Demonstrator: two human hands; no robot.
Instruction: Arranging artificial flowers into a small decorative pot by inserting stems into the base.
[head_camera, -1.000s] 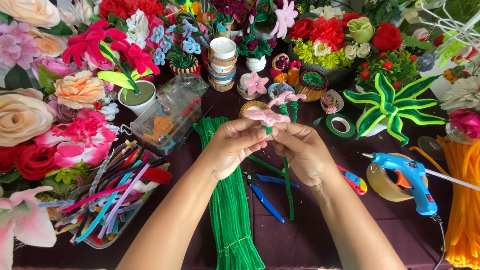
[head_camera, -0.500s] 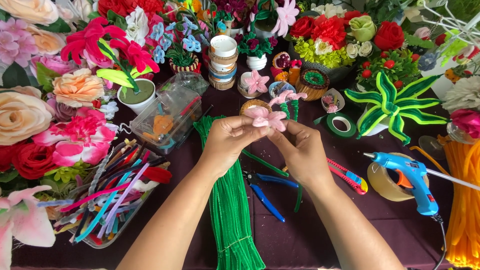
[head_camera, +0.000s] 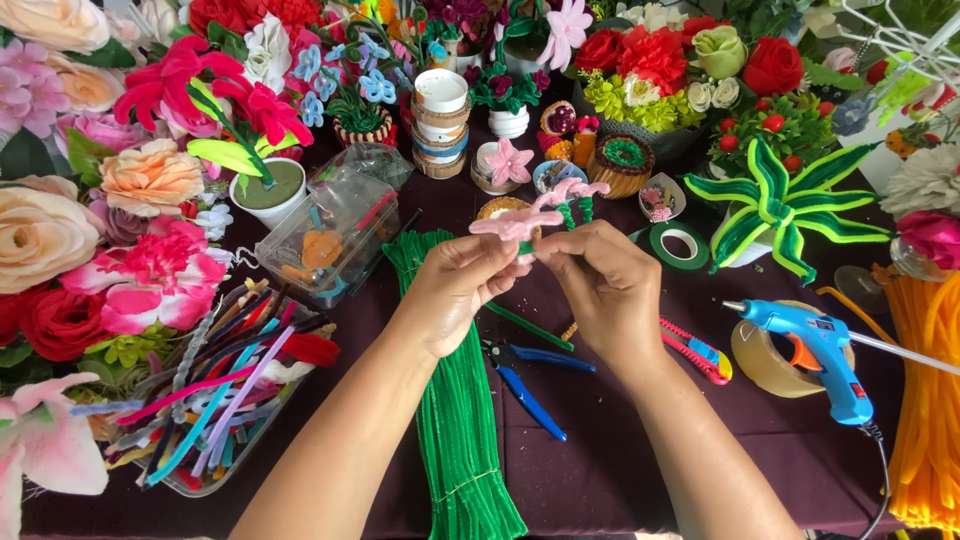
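Dark purple tablecloth (head_camera: 600, 470), craft bench, ringed by artificial flowers on the left, far and right sides.

Nearest: one long bundle of green pipe cleaners (head_camera: 455, 420) running from the front edge up toward the hands. Left of it, one clear tub of mixed-colour pipe cleaners (head_camera: 215, 400). One pair of blue-handled pliers (head_camera: 530, 375) lies under the wrists; one red utility knife (head_camera: 698, 352) just right of the right wrist. Right side: one blue glue gun (head_camera: 815, 350) leaning on one roll of clear tape (head_camera: 765, 360), and one stack of orange pipe cleaners (head_camera: 930, 400) at the edge.

Middle: left hand (head_camera: 455, 290) and right hand (head_camera: 605, 290) meet, fingers closed, both pinching the small pink pipe-cleaner flower (head_camera: 525, 222) from below. It is held in the air above the table; its pink petals stick out above the fingertips. Exact finger contact at the stem is hidden.

Beyond: one clear plastic box (head_camera: 330, 235) with a lid, left of the hands. One roll of green floral tape (head_camera: 680, 245) just past the right hand. One green-and-yellow pipe-cleaner plant (head_camera: 780, 205) to its right. One stack of tape rolls (head_camera: 440, 125) further back.
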